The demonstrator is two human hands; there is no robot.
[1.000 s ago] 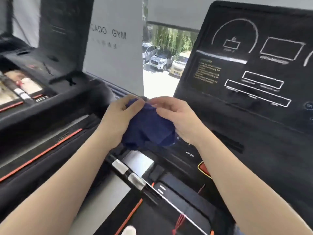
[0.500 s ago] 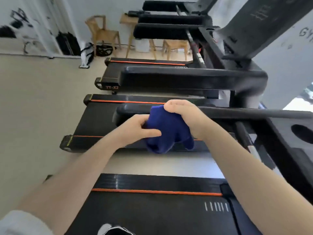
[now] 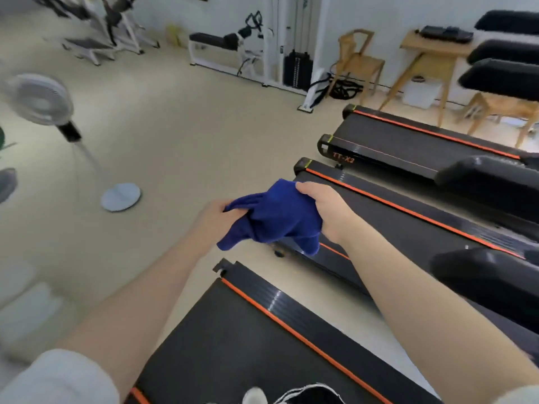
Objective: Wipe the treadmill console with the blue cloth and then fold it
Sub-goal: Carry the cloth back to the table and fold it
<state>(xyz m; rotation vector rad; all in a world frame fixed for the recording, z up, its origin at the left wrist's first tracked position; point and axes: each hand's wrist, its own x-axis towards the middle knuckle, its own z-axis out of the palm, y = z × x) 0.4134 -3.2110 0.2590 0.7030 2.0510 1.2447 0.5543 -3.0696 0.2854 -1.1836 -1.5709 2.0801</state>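
Both hands' grip bunches the blue cloth (image 3: 274,217) over treadmill belt (image 3: 233,345) edge

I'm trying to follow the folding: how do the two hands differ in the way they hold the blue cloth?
The left hand pinches one thin corner of the blue cloth, while the right hand grips the bunched bulk of it. The left hand sits lower and nearer the camera wearer; the right sits higher, over a treadmill belt. Both hold the cloth in the air, crumpled and not yet folded.
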